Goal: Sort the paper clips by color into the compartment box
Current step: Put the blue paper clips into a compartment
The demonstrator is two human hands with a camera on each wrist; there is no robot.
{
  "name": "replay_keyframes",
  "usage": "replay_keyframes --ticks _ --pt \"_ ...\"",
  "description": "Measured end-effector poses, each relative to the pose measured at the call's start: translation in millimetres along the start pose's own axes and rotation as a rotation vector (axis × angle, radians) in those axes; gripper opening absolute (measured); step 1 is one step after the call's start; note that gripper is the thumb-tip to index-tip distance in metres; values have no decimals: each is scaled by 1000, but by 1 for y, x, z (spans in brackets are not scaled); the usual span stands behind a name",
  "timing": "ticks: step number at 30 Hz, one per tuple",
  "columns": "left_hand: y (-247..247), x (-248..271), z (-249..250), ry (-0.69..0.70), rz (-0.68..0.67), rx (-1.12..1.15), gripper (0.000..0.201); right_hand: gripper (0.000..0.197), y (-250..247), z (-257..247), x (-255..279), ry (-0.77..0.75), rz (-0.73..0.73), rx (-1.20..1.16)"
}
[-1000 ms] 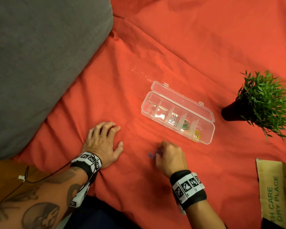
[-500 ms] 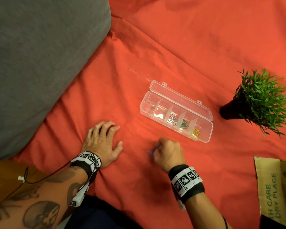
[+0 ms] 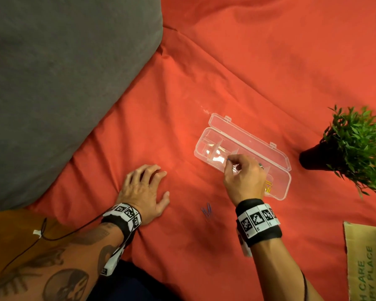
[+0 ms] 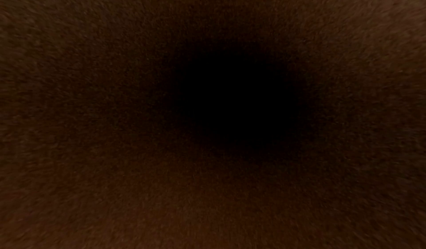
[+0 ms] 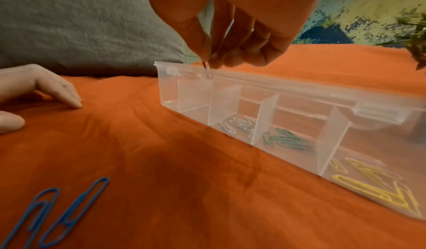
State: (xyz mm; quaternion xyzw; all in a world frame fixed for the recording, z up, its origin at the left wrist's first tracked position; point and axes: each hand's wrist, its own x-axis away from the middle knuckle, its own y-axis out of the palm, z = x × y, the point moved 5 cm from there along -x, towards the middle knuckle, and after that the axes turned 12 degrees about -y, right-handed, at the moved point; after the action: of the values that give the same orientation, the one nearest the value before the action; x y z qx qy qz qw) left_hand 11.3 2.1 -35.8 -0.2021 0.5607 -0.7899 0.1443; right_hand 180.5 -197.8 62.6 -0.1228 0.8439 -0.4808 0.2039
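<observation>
Blue paper clips: two on cloth, one pinched.

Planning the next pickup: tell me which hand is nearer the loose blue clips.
Right. The right hand hovers over the box, just beyond the blue clips; the left hand lies flat, farther away.

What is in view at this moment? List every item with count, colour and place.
compartment box: one, clear, lid open, on the cloth
held paper clip: one, blue, above the box's left end
loose paper clips: two, blue, on the cloth
white paper clips: several, third compartment
green paper clips: several, fourth compartment
yellow paper clips: several, right end
cloth: red
cushion: grey
plant: green, black pot
cardboard: brown
left hand: flat on cloth
right hand: pinching the clip
</observation>
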Motion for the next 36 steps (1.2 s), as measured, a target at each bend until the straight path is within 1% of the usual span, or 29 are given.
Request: replay_keyframes --ticks 4,8,10,12,13,14,16,17,18,20,23,26,30,33,36 --pt "0 -1 0 0 2 5 61 19 1 1 5 -3 7 -26" --pt "-1 0 2 8 11 5 61 12 -9 -4 16 -32 42 -78" --pt "-1 0 2 7 13 3 61 10 -8 -7 26 -41 -16 -102" --pt "-1 1 2 3 10 0 62 8 -2 -9 40 -29 -149 -115" --pt "0 1 2 0 7 1 62 4 4 -9 48 -16 -256 -99" --pt "0 1 2 -2 5 2 62 5 12 -7 55 7 -383 -63" --pt "0 0 2 -8 2 6 63 16 25 -2 71 74 -615 25" --pt "0 0 2 -9 4 7 63 21 29 -1 77 106 -676 49" --pt "0 1 2 -9 7 7 63 23 32 -2 82 123 -702 63" --pt "0 1 2 -8 14 9 62 25 35 -6 87 115 -704 100" --pt "-1 1 2 -7 15 7 62 21 39 -14 89 86 -712 140" --pt "-1 1 2 -4 18 4 62 14 41 -16 88 124 -696 129" --pt "0 1 1 -8 9 9 62 16 43 -15 89 158 -699 103" --pt "-1 1 1 -5 16 18 62 21 42 -13 88 177 -656 76" --pt "-1 1 1 -3 23 16 61 17 35 -8 81 225 -580 15"
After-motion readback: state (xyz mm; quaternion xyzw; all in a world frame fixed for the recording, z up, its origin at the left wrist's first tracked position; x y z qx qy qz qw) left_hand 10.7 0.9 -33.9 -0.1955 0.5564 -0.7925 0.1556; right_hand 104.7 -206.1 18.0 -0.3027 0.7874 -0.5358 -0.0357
